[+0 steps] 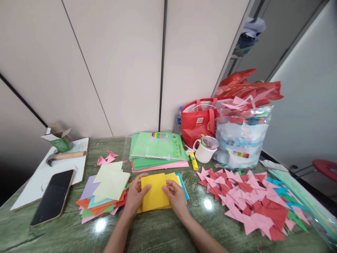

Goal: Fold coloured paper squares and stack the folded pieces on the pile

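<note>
A square sheet of yellow paper (154,191) is held upright-edged between my two hands, just over more yellow sheets. My left hand (136,195) pinches its left side, thumb on the front face. At the right side, my right hand (176,196) grips it with thumb and bent fingers. Under the right hand, a blue sheet (183,184) sticks out from the pile. To the left lies a stack of coloured paper squares (110,186), pale yellow on top. Pink and red folded paper pieces (252,200) are heaped to the right.
Packs of green paper (158,147) lie behind my hands. A glue stick (193,161), white mug (206,151), red bag (197,123) and filled plastic bag (239,140) stand back right. A phone (54,196), hammer (65,155) and small box (60,140) are left.
</note>
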{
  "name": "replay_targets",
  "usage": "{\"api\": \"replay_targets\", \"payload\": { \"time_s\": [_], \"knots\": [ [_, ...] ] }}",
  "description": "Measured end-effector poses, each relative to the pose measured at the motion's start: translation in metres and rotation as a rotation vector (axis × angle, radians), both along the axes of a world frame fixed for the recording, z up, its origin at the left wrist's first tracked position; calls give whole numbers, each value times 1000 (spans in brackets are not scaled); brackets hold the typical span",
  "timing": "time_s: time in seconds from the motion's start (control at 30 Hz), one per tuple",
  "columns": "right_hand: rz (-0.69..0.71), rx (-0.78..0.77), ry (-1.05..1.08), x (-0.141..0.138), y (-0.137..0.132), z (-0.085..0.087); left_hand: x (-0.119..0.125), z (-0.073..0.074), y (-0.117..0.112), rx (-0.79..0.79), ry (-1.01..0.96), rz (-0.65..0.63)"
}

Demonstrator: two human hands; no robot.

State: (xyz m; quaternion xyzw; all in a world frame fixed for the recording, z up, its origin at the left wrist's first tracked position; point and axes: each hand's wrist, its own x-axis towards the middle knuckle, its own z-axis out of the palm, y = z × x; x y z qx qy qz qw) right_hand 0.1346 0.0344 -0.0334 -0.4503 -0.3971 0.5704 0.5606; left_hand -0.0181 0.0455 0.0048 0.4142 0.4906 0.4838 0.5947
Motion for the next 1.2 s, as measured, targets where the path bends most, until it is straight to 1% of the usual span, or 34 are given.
{"api": "replay_targets", "payload": {
  "time_s": [0.1, 0.3, 0.47, 0.67, 0.83, 0.93, 1.0, 1.1, 1.2],
  "knots": [
    [15, 4, 21, 0, 0, 1, 0, 0, 0, 6, 16, 4],
    [-4, -5, -16, 0, 2, -1, 2, -1, 1, 20, 75, 48],
    [-9, -14, -5, 1, 3, -4, 1, -3, 2, 7, 55, 13],
    [47, -16, -60, 4, 8, -7, 0, -11, 2, 75, 87, -62],
    [115, -35, -80, 6, 12, -8, -2, -19, 5, 112, 147, -26],
    [129, -80, -137, 6, 15, -8, -4, -21, 5, 106, 148, -16],
    [168, -102, -135, 6, 19, -7, -5, -20, 5, 98, 137, -14],
    [209, -62, -107, 6, 26, -1, -5, -17, 5, 93, 115, -5],
    [186, 28, -132, 4, 32, 5, -4, -16, 5, 89, 98, 39]
  ]
}}
